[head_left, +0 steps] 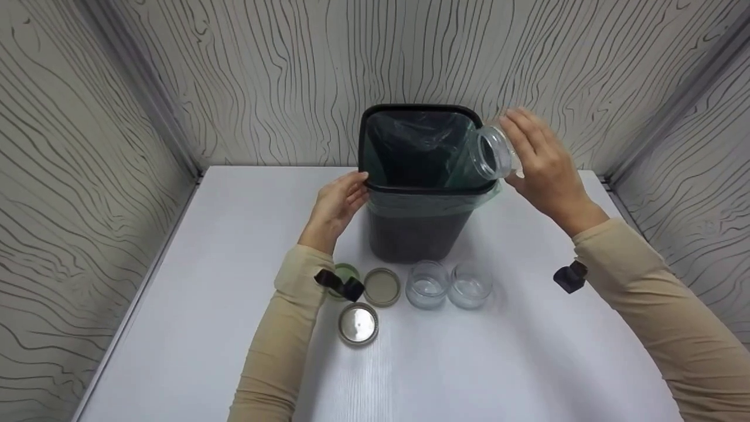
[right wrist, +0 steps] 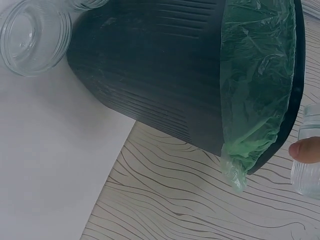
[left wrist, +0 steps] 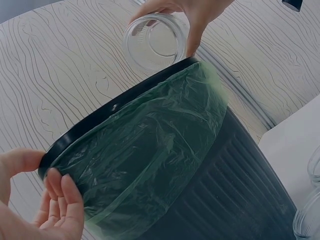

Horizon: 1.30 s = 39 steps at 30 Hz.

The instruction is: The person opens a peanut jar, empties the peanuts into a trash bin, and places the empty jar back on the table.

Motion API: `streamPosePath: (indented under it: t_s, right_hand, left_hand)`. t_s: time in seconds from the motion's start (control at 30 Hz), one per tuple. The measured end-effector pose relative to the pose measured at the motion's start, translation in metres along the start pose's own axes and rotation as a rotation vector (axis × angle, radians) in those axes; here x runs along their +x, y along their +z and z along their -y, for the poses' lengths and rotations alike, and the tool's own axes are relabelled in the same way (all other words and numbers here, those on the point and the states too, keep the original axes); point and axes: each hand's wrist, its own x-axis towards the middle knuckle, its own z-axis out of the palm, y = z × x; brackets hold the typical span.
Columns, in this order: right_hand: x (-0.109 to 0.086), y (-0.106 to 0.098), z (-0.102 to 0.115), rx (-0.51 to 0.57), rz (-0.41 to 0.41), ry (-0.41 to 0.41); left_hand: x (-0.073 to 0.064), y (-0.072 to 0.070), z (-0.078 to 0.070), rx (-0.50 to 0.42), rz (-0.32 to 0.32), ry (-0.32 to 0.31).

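Observation:
A dark trash bin (head_left: 419, 234), lined with a thin green bag (left wrist: 145, 145) folded over its rim, stands on the white table. My left hand (head_left: 337, 205) pinches the bin's rim at its left front corner, thumb on one side and fingers on the other. My right hand (head_left: 548, 167) grips a lidless clear glass jar (head_left: 494, 153) by its body. That jar is tipped on its side at the right of the rim, its mouth facing the bin's opening. In the right wrist view only the thumb (right wrist: 306, 150) shows against the glass.
Two glass jars, one at the left (head_left: 427, 285) and one at the right (head_left: 470, 286), stand in front of the bin. Beside them lie a gold-toned lid (head_left: 382, 287), a silver lid (head_left: 358, 324) and a green lid (head_left: 347, 272) partly behind the left wrist camera. Wood-patterned walls (head_left: 281, 82) enclose the table.

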Motion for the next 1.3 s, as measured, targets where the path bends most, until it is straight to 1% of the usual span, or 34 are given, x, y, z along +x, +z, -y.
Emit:
streamPosePath:
  t_s: [0.13, 0.37, 0.53, 0.7, 0.93, 1.3]
  right_hand:
    - [-0.003, -0.003, 0.002, 0.008, -0.005, 0.026]
    - [-0.009, -0.007, 0.006, 0.045, -0.045, 0.095]
    - [-0.016, -0.009, 0.008, 0.077, -0.075, 0.122]
    - [-0.023, -0.012, 0.011, 0.086, -0.085, 0.148]
    - [-0.033, -0.012, 0.02, 0.126, -0.118, 0.212]
    - [-0.051, -0.012, 0.036, 0.176, -0.134, 0.247]
  left_hand:
    - [-0.001, -0.001, 0.001, -0.007, 0.002, 0.002]
    - [-0.001, -0.002, 0.002, 0.003, 0.014, 0.024]
    - [-0.001, -0.003, 0.002, 0.005, 0.027, 0.039]
    - [0.0, -0.002, 0.002, 0.003, 0.034, 0.045]
    - [-0.001, -0.003, 0.002, 0.004, 0.02, 0.047]
    - [-0.001, -0.002, 0.003, 0.011, 0.019, 0.039]
